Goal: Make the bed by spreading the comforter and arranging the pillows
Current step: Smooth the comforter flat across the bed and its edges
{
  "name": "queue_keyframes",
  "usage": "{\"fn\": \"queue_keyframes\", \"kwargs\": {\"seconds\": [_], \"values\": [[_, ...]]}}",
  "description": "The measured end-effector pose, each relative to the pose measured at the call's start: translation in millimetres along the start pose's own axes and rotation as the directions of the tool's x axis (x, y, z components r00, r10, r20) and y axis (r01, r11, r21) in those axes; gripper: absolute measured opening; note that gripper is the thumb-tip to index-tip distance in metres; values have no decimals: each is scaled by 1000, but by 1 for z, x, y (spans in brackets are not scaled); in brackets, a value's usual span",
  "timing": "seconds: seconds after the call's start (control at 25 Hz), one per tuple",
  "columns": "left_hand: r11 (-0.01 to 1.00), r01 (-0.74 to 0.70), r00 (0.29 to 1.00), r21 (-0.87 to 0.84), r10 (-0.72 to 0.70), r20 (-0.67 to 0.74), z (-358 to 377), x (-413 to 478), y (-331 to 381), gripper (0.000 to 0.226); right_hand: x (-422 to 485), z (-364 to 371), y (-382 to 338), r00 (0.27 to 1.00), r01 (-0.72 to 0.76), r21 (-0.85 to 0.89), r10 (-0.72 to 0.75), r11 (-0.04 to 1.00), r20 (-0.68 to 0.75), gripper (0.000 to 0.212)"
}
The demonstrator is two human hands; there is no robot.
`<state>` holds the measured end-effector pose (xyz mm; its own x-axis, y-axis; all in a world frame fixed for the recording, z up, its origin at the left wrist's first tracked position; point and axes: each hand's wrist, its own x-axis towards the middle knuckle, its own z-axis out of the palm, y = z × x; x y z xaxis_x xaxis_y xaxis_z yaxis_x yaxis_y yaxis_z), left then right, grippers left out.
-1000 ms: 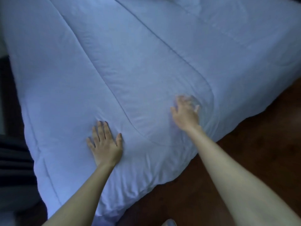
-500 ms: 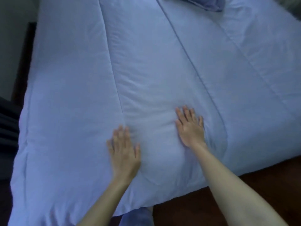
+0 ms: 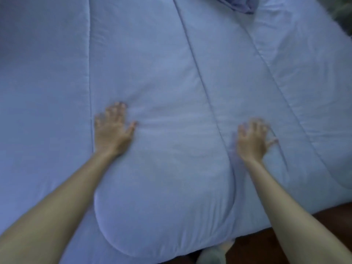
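A pale blue quilted comforter (image 3: 162, 73) covers the bed and fills most of the view, with long stitched seams running away from me. My left hand (image 3: 112, 130) lies flat on it, palm down, fingers spread, beside a seam. My right hand (image 3: 253, 140) also rests palm down on the comforter with fingers apart, blurred by motion, just right of another seam. A darker blue pillow (image 3: 238, 4) shows partly at the top edge.
The comforter's near edge hangs over the bed side. Dark wooden floor (image 3: 257, 248) shows at the bottom right. A foot or slipper (image 3: 213, 254) is at the bottom edge, under the overhang.
Both hands have slid apart across the comforter, the left to the left and the right to the right. The view has moved closer over the bed.
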<state>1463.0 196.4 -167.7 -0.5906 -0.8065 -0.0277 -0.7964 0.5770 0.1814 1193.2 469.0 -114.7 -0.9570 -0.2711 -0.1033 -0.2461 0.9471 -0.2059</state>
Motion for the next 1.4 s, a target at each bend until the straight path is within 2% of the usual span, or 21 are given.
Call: {"fn": "queue_keyframes", "kwargs": {"seconds": [0.04, 0.08, 0.12, 0.2, 0.24, 0.32, 0.44, 0.52, 0.6, 0.68, 0.8, 0.92, 1.0, 1.04, 1.08, 1.12, 1.2, 1.24, 1.28, 1.36, 1.4], "values": [[989, 144, 990, 13, -144, -5, -5, 3, -26, 72, 3, 8, -33, 982, 186, 37, -187, 982, 33, 56], [948, 319, 948, 14, -318, -20, -9, 1, -49, 76, 2, 18, -67, 911, 393, 65, -398, 917, 107, 58], [874, 486, 874, -16, -486, -28, -15, -5, -64, 79, -4, 29, -95, 782, 582, 91, -587, 808, 210, 58], [727, 674, 733, -135, -680, -5, -29, -27, -62, 83, -19, 46, -123, 507, 803, 115, -772, 585, 383, 55], [715, 680, 721, -164, -693, -31, -29, -40, -44, 81, -13, 50, -121, 454, 846, 92, -799, 526, 395, 54], [815, 562, 803, -143, -579, -141, -15, -62, 31, 74, 29, 47, -86, 504, 831, 71, -800, 552, 326, 53], [937, 323, 940, -133, -334, -68, 21, -99, 198, 70, 120, 26, 7, 664, 728, 16, -710, 686, 233, 53], [988, 64, 996, -139, -73, -59, 49, -118, 318, 67, 185, 1, 90, 779, 614, -43, -595, 788, 198, 53], [973, -195, 979, -123, 185, -86, 66, -127, 418, 64, 238, -24, 176, 868, 485, -90, -467, 870, 170, 53], [923, -365, 931, -120, 363, -39, 74, -134, 487, 63, 270, -46, 260, 935, 350, -125, -339, 928, 105, 52], [877, -479, 875, -34, 480, 56, 84, -136, 508, 62, 290, -68, 349, 982, 181, -145, -172, 973, 72, 53], [933, -359, 933, 7, 358, 45, 85, -125, 455, 63, 283, -83, 365, 983, -180, -28, 181, 983, 26, 55], [985, -170, 985, 20, 170, 21, 75, -113, 403, 66, 248, -81, 335, 958, -277, 141, 284, 951, -32, 58], [997, -70, 997, 28, 70, 20, 69, -109, 377, 68, 216, -74, 312, 977, -184, 195, 201, 964, -71, 59], [999, 35, 999, 40, -36, 13, 61, -105, 354, 69, 176, -63, 285, 996, -4, 227, 23, 974, -83, 59], [991, 122, 992, 53, -123, 17, 58, -103, 328, 70, 131, -49, 261, 969, 246, 229, -236, 942, -73, 58], [949, 306, 951, 78, -308, 16, 54, -105, 287, 67, 51, -23, 224, 729, 677, 108, -683, 728, 35, 52], [909, 409, 911, 83, -412, 28, 56, -107, 266, 66, 35, -16, 218, 611, 784, 71, -787, 617, 91, 49], [867, 495, 866, 63, -498, 51, 60, -107, 245, 68, 36, -12, 221, 558, 820, 72, -820, 568, 126, 47], [797, 603, 797, 19, -603, 12, 70, -105, 246, 71, 74, -10, 253, 572, 818, 27, -817, 575, 69, 47], [802, 598, 801, 5, -597, -45, 71, -106, 281, 69, 100, -16, 278, 596, 802, -3, -800, 597, 73, 48]]}}
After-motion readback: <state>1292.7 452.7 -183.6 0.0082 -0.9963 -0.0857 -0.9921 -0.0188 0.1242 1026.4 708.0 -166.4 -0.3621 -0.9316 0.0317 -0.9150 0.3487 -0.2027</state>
